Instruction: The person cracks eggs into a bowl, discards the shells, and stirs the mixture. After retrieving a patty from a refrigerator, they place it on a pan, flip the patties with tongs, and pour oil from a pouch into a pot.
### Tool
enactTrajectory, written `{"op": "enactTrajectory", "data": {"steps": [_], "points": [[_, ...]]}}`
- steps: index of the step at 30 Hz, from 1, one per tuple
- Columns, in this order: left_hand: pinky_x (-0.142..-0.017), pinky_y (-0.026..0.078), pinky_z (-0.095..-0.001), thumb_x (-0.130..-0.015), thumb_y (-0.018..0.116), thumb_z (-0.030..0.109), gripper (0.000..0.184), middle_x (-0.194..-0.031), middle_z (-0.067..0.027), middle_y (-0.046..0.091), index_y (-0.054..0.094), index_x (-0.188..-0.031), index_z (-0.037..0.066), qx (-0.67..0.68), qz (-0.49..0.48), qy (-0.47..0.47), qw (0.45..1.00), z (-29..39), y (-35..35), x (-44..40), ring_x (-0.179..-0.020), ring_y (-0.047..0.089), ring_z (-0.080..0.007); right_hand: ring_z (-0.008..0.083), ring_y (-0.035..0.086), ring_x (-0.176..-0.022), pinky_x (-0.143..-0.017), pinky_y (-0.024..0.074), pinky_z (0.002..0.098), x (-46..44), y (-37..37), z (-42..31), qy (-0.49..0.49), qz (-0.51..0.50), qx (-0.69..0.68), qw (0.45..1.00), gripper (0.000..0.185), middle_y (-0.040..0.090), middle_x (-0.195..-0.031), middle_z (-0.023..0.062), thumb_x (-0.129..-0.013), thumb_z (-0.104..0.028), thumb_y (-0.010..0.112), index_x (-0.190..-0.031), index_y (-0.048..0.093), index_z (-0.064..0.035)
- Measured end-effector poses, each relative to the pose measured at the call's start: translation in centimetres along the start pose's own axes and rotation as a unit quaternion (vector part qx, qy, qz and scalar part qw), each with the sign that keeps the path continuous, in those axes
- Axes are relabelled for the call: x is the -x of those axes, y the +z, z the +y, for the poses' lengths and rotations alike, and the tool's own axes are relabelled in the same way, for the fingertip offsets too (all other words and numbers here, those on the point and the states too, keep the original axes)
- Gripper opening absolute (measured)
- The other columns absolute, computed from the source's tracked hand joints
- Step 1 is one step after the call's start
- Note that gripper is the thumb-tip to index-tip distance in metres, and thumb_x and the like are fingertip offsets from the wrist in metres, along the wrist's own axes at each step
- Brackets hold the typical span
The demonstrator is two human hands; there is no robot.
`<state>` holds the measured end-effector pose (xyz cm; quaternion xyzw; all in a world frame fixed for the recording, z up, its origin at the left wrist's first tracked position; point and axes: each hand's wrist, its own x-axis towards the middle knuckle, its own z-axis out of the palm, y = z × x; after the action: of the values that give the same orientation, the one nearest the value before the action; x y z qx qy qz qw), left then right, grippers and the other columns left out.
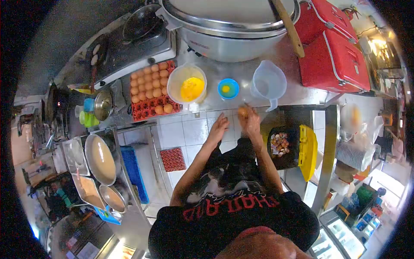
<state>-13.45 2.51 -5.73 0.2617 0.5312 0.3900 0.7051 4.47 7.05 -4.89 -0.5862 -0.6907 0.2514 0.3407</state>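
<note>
My right hand (252, 123) is closed around a brown egg (243, 112) at the counter's front edge; whether its shell is whole or cracked I cannot tell. Left of it, my left hand (220, 126) holds nothing, fingers apart. Just beyond both hands, a small blue bowl (233, 82) contains one raw egg with a yellow yolk. A whitish plastic tub (174, 82) with several yolks stands to its left, and a clear measuring jug (268, 80) to its right. Farther left, a red egg tray (142, 113) carries rows of brown eggs (151, 82).
A large metal pot (228, 45) and red cool boxes (334, 60) line the back. Below on the right, a bin with a yellow lid (307, 153) holds eggshells (279, 144). Pans of pale batter (102, 159) stand at left. Another red egg tray (173, 159) lies low.
</note>
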Motion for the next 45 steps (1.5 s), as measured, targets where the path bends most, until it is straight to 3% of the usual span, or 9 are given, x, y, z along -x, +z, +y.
{"op": "enactTrajectory", "data": {"steps": [3, 6, 18, 21, 22, 24, 30, 36, 45], "points": [[-0.089, 0.049, -0.0322, -0.090, 0.057, 0.026, 0.067, -0.134, -0.0160, 0.048, 0.026, -0.145, 0.003, 0.014, 0.017, -0.020, 1.000, -1.2, -1.8, -0.3, -0.111, 0.055, -0.0193, 0.0388, 0.061, -0.089, -0.074, 0.0499, 0.0447, -1.6, 1.1, 1.1, -0.004, 0.091, 0.072, 0.993, 0.046, 0.062, -0.103, 0.0188, -0.079, -0.009, 0.067, -0.124, 0.054, -0.0048], [-0.087, 0.049, -0.0320, -0.090, 0.056, 0.023, 0.065, -0.133, -0.0167, 0.049, 0.027, -0.145, 0.003, 0.006, 0.028, -0.022, 0.999, -1.1, -2.2, 0.1, -0.110, 0.056, -0.0206, 0.0389, 0.061, -0.089, -0.073, 0.0503, 0.0449, -1.8, 3.1, 4.3, -0.040, 0.035, 0.129, 0.990, 0.045, 0.061, -0.104, 0.0194, -0.082, -0.009, 0.065, -0.125, 0.053, -0.0053], [-0.088, 0.049, -0.0314, -0.096, 0.049, 0.020, 0.055, -0.136, -0.0130, 0.047, 0.029, -0.145, 0.006, -0.023, -0.011, 0.013, 1.000, 0.4, -1.3, -1.3, -0.114, 0.054, -0.0213, 0.0398, 0.062, -0.087, -0.071, 0.0519, 0.0418, -1.7, 3.7, 5.1, -0.026, 0.114, 0.021, 0.993, 0.044, 0.061, -0.103, 0.0212, -0.082, -0.013, 0.068, -0.124, 0.055, -0.0076], [-0.089, 0.047, -0.0328, -0.092, 0.055, 0.016, 0.059, -0.135, -0.0140, 0.049, 0.031, -0.145, 0.007, -0.065, 0.000, 0.006, 0.998, 2.0, -0.1, -1.6, -0.115, 0.053, -0.0218, 0.0313, 0.064, -0.080, -0.067, 0.0521, 0.0374, -2.0, 3.3, 5.1, -0.011, 0.106, 0.022, 0.994, 0.043, 0.064, -0.096, 0.0149, -0.083, -0.015, 0.069, -0.122, 0.056, -0.0051], [-0.089, 0.048, -0.0334, -0.091, 0.056, 0.014, 0.058, -0.133, -0.0142, 0.051, 0.033, -0.144, 0.008, -0.116, -0.001, 0.075, 0.990, 2.3, 0.0, -2.2, -0.113, 0.054, -0.0223, 0.0273, 0.064, -0.078, -0.066, 0.0518, 0.0359, -2.6, 3.2, 4.5, 0.083, 0.082, -0.100, 0.988, 0.041, 0.064, -0.094, 0.0124, -0.084, -0.018, 0.068, -0.121, 0.056, -0.0047], [-0.088, 0.048, -0.0346, -0.090, 0.057, 0.010, 0.057, -0.129, -0.0147, 0.054, 0.035, -0.142, 0.009, -0.219, -0.003, 0.200, 0.955, 2.8, 0.1, -3.1, -0.109, 0.057, -0.0233, 0.0194, 0.063, -0.073, -0.063, 0.0512, 0.0328, -3.1, 2.5, 2.8, 0.275, 0.023, -0.331, 0.902, 0.040, 0.064, -0.091, 0.0075, -0.086, -0.023, 0.067, -0.119, 0.056, -0.0039], [-0.079, 0.051, -0.0330, -0.086, 0.060, 0.005, 0.047, -0.113, -0.0139, 0.062, 0.050, -0.132, 0.010, -0.266, -0.012, 0.289, 0.919, 10.0, 1.6, -6.1, -0.095, 0.062, -0.0230, 0.0130, 0.061, -0.074, -0.057, 0.0484, 0.0257, -7.7, 0.2, -0.5, 0.301, -0.158, -0.627, 0.701, 0.031, 0.065, -0.096, 0.0070, -0.092, -0.026, 0.061, -0.110, 0.059, -0.0020], [-0.073, 0.051, -0.0319, -0.082, 0.064, 0.005, 0.033, -0.096, -0.0151, 0.064, 0.061, -0.114, 0.002, -0.305, 0.035, 0.344, 0.887, 8.8, 0.0, -10.3, -0.084, 0.063, -0.0230, 0.0119, 0.061, -0.078, -0.073, 0.0532, 0.0281, -11.3, 0.4, -0.9, 0.210, -0.231, -0.398, 0.863, 0.042, 0.064, -0.100, 0.0043, -0.089, -0.021, 0.064, -0.126, 0.052, -0.0035], [-0.065, 0.052, -0.0346, -0.077, 0.066, 0.006, 0.030, -0.087, -0.0196, 0.065, 0.063, -0.105, -0.005, -0.373, 0.115, 0.338, 0.856, 7.5, -0.3, -11.5, -0.070, 0.065, -0.0269, 0.0121, 0.062, -0.076, -0.070, 0.0529, 0.0292, -12.4, 3.1, 3.4, -0.049, -0.186, -0.116, 0.974, 0.042, 0.067, -0.088, 0.0088, -0.083, -0.009, 0.063, -0.123, 0.057, 0.0025]]}}
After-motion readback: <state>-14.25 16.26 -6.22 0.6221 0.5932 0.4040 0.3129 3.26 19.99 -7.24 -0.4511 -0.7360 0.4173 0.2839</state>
